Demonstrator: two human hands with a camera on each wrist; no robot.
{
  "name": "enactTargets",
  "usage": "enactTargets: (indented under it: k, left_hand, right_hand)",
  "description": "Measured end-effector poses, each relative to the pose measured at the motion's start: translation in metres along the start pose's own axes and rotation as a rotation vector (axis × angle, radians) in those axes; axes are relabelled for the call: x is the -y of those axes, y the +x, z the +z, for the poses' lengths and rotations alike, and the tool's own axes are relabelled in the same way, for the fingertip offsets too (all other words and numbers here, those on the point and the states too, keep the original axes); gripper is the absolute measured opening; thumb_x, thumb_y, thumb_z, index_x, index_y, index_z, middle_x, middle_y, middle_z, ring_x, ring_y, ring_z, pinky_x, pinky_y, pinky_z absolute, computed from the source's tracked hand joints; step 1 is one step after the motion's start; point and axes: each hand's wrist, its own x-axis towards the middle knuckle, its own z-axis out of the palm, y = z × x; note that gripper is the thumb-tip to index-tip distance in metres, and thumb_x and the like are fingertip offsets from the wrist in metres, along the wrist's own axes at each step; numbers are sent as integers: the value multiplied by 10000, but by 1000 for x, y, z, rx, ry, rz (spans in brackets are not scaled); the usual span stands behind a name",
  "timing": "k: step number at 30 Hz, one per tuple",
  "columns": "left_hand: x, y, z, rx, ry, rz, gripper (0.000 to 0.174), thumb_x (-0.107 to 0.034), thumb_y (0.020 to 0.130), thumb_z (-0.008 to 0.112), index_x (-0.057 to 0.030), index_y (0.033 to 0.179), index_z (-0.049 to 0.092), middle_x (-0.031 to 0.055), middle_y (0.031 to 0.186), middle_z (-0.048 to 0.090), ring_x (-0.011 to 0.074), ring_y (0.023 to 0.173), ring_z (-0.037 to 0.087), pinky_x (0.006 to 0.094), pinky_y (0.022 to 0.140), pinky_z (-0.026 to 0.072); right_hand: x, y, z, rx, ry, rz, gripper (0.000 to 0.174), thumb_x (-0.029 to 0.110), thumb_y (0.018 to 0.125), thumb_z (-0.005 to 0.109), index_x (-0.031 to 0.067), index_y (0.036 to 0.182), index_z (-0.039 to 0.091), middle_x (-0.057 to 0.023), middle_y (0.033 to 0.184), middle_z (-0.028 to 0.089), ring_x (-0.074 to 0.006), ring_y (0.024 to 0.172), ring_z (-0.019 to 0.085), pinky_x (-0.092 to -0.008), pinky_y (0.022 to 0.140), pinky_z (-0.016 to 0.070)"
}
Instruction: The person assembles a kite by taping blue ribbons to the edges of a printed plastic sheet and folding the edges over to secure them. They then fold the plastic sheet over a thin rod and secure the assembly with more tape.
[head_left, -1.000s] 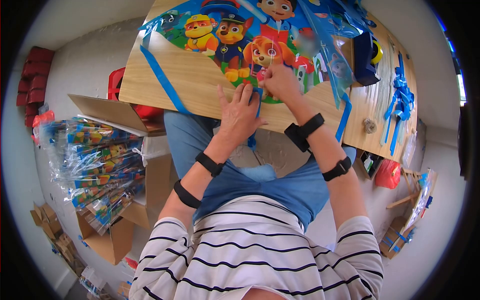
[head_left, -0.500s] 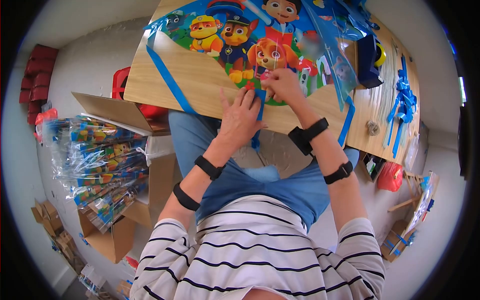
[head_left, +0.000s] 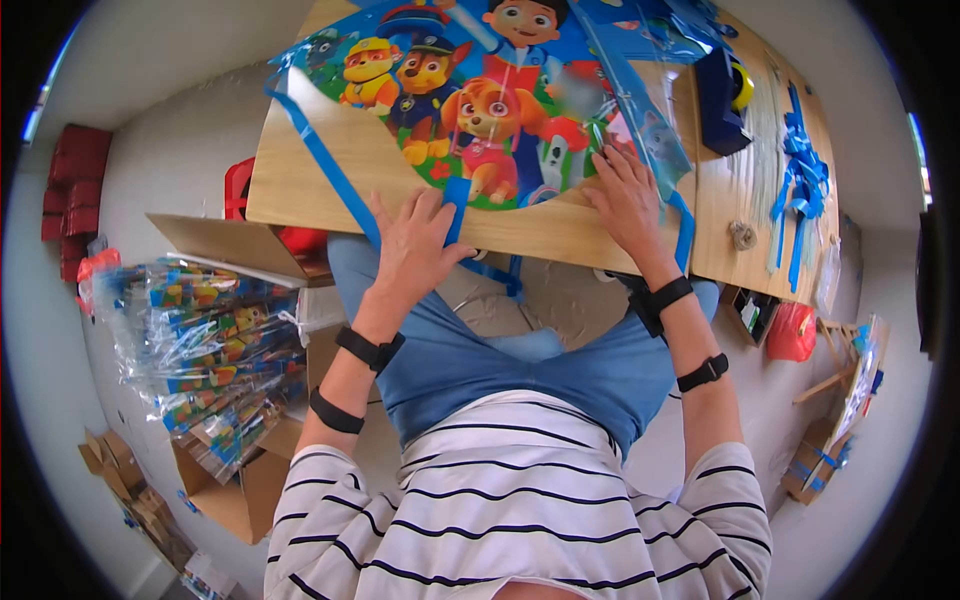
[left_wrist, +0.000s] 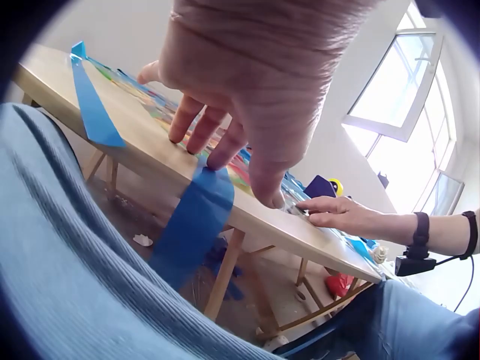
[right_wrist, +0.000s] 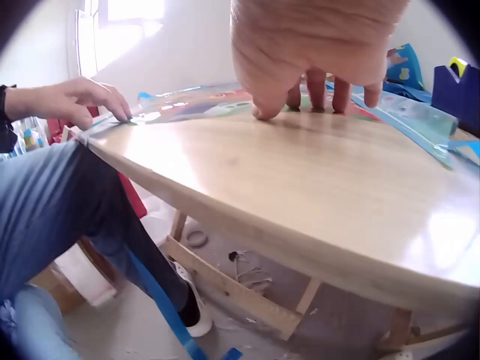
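No readable text, labels, numbers or signs

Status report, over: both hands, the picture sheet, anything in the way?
Left hand pressing blue ribbon near table edge. Right hand touching picture sheet, fingers spread. Dark blue box farther right, seemingly out of the way.

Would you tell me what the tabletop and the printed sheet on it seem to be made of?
The tabletop looks like wood or wood laminate, smooth and semi-gloss: pale grain, bright glare. The printed sheet is probably thin, glossy plastic film, given its shiny streaks.
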Motion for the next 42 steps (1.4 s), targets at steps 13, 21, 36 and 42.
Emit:
enactTargets:
  k: [13, 21, 36, 42]
  left_hand:
    - [-61, 8, 28, 26, -64, 164, 701, -336, 756, 849, -63, 1357, 613, 114, 1486, 536, 325, 1422, 448, 706, 1194, 112]
    - [-75, -7, 21, 73, -74, 240, 556, -208, 764, 814, -56, 1262, 620, 138, 1270, 620, 340, 1279, 534, 681, 1207, 147]
    - [-115, -1, 20, 240, -10, 228, 481, -193, 759, 819, -74, 1197, 660, 123, 1181, 659, 314, 1237, 582, 696, 1212, 89]
    - [-123, 6, 21, 245, -2, 247, 472, -198, 757, 827, -82, 1187, 670, 126, 1178, 660, 308, 1224, 589, 705, 1207, 93]
  right_hand:
    - [-110, -78, -47, -366, 13, 649, 207, 272, 860, 709, 79, 784, 702, -164, 832, 690, -358, 811, 693, -487, 722, 543]
    - [-266, -159, -99, -396, -73, 1282, 277, 330, 781, 802, 83, 899, 760, -145, 883, 761, -332, 902, 737, -453, 817, 565]
    - [-352, -81, -78, -243, -28, 1482, 228, 185, 842, 712, 31, 1005, 753, -227, 1156, 727, -391, 1072, 719, -444, 932, 583]
    - [-375, -93, -62, -341, -24, 1463, 215, 171, 863, 664, 44, 1019, 738, -224, 1159, 710, -400, 1078, 712, -464, 934, 572]
